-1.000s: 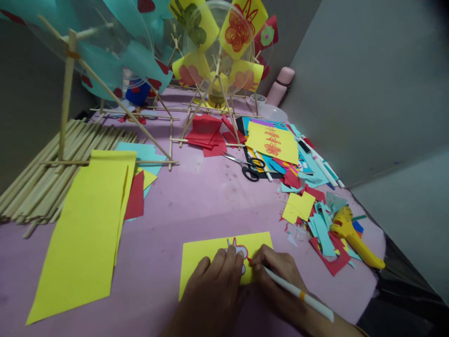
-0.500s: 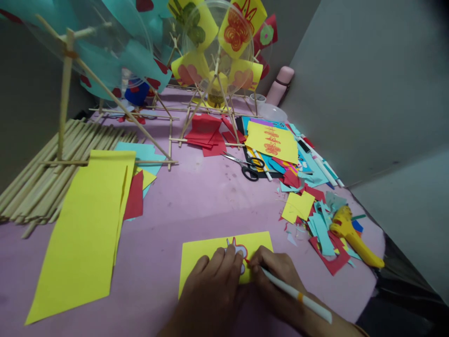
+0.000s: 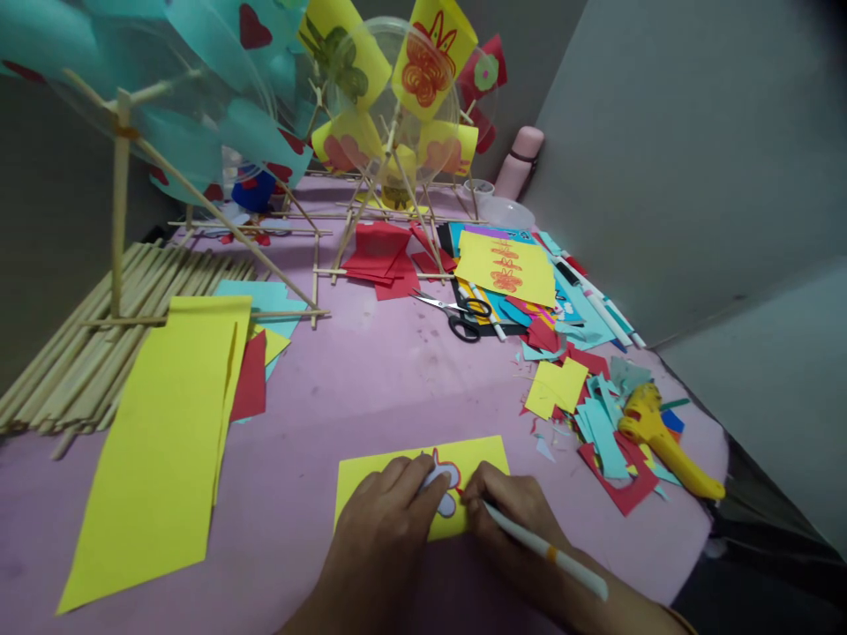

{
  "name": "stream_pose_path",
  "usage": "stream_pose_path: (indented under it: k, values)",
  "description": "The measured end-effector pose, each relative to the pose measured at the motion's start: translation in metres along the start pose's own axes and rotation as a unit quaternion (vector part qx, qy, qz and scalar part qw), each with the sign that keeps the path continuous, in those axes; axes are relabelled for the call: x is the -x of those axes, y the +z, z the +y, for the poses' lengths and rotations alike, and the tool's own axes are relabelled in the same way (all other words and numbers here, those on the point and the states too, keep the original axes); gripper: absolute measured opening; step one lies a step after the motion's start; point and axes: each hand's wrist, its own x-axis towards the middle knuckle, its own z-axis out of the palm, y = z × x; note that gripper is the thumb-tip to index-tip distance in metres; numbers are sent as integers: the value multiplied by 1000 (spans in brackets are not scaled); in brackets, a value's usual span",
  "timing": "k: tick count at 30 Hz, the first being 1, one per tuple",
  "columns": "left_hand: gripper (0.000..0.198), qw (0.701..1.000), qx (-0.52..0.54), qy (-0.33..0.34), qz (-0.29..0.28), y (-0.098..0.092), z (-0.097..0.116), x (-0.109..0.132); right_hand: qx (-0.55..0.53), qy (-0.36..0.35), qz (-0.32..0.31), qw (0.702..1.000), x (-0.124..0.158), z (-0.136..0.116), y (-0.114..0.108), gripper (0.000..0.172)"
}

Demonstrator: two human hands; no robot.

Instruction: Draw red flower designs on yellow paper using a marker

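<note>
A yellow paper sheet (image 3: 490,450) lies on the table in front of me. On it rests a pale butterfly-shaped cut-out (image 3: 447,504), with a red line running along part of its upper edge. My left hand (image 3: 390,511) lies over the cut-out's left part, fingers flat and pressing it to the sheet; that part is hidden. My right hand (image 3: 506,511) grips a white felt-tip marker (image 3: 562,563) with an orange band. Its red tip touches the sheet close to the cut-out's right side.
Folded yellow paper (image 3: 159,441) and wooden sticks (image 3: 72,353) lie left. Scissors (image 3: 456,309), a drawn-on yellow sheet (image 3: 529,273), paper scraps (image 3: 602,432) and a yellow glue gun (image 3: 668,441) lie right. Stick-framed wheels with paper blades (image 3: 423,66) stand behind.
My left hand has shifted slightly left and its fingers have drawn back, so more of the cut-out shows. The marker stays at its right edge. The camera view has shifted a little.
</note>
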Motion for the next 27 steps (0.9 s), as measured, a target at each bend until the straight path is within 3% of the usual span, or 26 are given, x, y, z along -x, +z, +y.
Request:
stream_pose_path:
  k: [9,16,21,27]
  values:
    - [30,994,91,-56,-33,-6,-2,-8,-40,34,-18,998,3,2,-2,16]
    - [27,989,120,-69,-55,-8,-4,-10,-163,115,-23,980,4,1,-6,11]
    - [24,988,124,-68,-63,-9,-4,-10,-154,74,-50,984,2,0,-5,11]
    - [20,987,126,-72,-69,-10,-3,-11,-136,76,-57,986,-1,-1,-2,12]
